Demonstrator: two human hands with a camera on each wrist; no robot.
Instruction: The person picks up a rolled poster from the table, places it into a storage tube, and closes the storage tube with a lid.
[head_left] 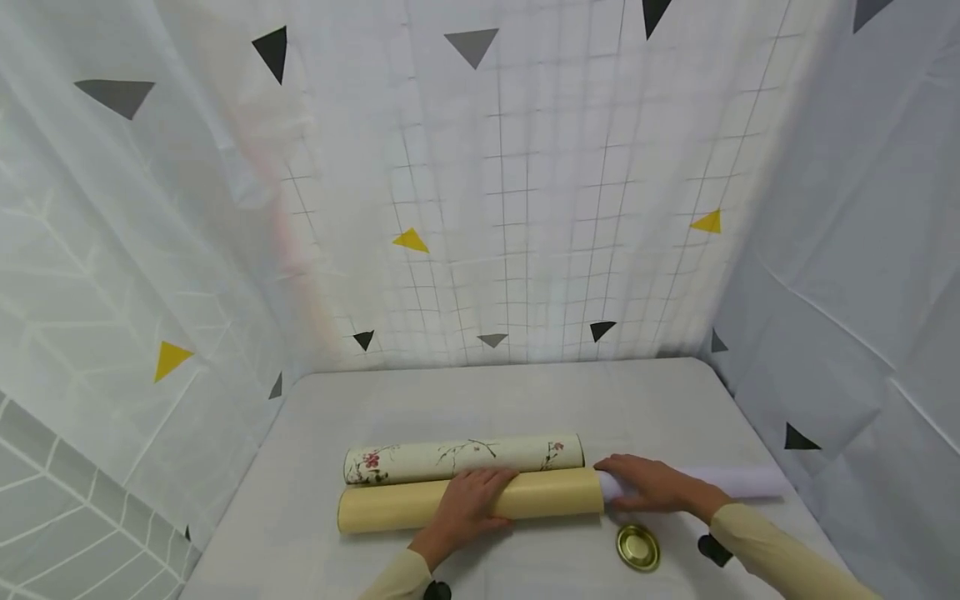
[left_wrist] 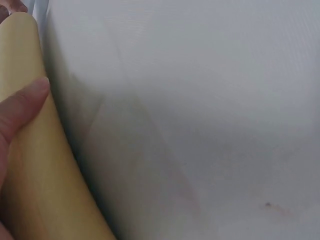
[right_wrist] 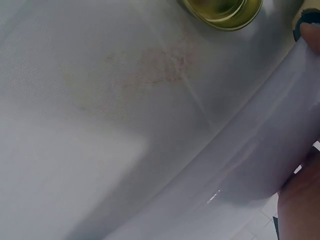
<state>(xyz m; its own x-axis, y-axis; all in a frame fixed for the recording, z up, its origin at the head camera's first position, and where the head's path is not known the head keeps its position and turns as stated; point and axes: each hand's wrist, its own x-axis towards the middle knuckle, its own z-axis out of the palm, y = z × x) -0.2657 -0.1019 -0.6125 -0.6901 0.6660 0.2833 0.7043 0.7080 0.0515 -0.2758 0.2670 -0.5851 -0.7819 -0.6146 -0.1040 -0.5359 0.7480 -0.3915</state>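
Observation:
A yellow cardboard tube (head_left: 393, 510) lies across the table in the head view. My left hand (head_left: 469, 502) grips it around the middle, and in the left wrist view the thumb (left_wrist: 30, 102) presses along its side. At the tube's right end, my right hand (head_left: 652, 483) holds a white paper roll (head_left: 742, 482), whose left end sits in the tube's mouth. How far the roll reaches inside is hidden. The right wrist view shows the glossy roll (right_wrist: 240, 155) beside a dark rim at the tube's end (right_wrist: 306, 17). Just below the right hand lies a round gold lid (head_left: 637, 547).
Behind the yellow tube lies a cream tube (head_left: 420, 461) printed with red blossoms and branches. The white-covered table (head_left: 517, 400) has fabric walls on its left, back and right, marked with triangles. The paper roll reaches close to the table's right edge.

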